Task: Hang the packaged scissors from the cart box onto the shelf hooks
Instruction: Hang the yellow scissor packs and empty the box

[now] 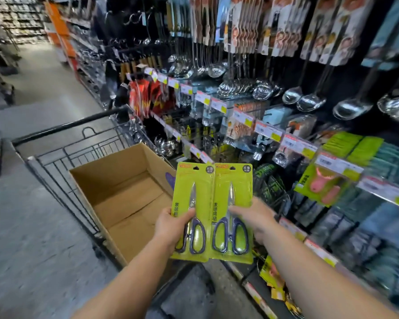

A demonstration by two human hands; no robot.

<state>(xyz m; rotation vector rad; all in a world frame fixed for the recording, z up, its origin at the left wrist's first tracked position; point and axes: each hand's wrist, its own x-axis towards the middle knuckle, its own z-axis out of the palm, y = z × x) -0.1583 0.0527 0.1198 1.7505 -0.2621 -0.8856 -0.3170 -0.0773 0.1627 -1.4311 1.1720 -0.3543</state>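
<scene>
I've got two scissor packs side by side over the cart: left hand [171,226] clamped on the left pack [191,203], right hand [256,217] pinching the right pack [234,192]. Cardboard box [124,192] sits in the cart [62,153] below, with ladles [309,100] and price tags [267,130] crowding the shelf.

Lying open and unblocked to the left: cardboard box [124,192] in the wire cart [62,155]. Crowding the right: shelf [286,139] hooks packed with ladles [309,102] and green packets [350,146], leaving narrow gaps.
</scene>
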